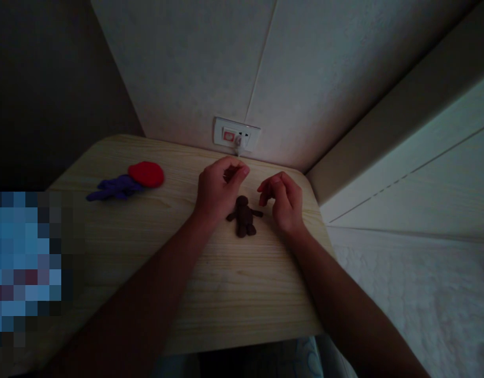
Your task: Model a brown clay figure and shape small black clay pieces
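Note:
On the wooden tabletop lies a small brown clay figure with a round head, a body, two outstretched arms and two short legs. My left hand is just above and left of its head, with thumb and fingers closed in a pinch; whatever sits between the fingertips is too hidden to make out. To the right of the figure, my right hand hovers with loosely bent fingers, the tips apart and nothing visible between them. Neither hand appears to touch the figure.
A flat red clay piece and a lumpy purple clay piece lie at the left of the table. A wall socket with a plug is just behind the table's back edge. White quilted bedding lies at the right.

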A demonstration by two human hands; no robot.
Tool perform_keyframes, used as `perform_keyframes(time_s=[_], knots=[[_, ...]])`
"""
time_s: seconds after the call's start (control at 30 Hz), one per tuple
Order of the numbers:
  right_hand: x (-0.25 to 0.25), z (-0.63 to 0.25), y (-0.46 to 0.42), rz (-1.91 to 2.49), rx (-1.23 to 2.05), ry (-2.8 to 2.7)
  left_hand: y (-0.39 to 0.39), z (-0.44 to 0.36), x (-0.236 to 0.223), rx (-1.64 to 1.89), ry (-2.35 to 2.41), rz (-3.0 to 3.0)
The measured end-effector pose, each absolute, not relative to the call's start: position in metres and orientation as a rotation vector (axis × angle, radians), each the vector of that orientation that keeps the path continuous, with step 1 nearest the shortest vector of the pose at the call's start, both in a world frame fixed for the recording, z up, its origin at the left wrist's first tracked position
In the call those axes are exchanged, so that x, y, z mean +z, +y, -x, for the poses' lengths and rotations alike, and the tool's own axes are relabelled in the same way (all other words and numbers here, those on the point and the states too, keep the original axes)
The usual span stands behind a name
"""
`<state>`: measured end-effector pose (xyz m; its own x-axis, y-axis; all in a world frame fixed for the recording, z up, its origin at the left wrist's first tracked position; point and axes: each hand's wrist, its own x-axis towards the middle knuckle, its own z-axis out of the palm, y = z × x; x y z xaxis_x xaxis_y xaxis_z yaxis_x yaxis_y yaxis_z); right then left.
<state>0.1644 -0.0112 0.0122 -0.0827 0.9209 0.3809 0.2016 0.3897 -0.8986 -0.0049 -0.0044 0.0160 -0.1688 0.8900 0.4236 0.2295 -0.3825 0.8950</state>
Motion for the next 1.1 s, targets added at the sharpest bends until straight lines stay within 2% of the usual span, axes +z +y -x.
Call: perform_keyframes(time_s=[0.8,1.1], knots=[[0.0111,-0.1639,-0.0109,1.061,0.828,-1.541,-0.0008,0.0050,0.0116,1.648,1.446,-1.322],[0.0114,-0.1628,-0.0105,1.082,0.816,-1.548,-0.0007,0.0000,0.0112,1.628,1.295,-1.256]])
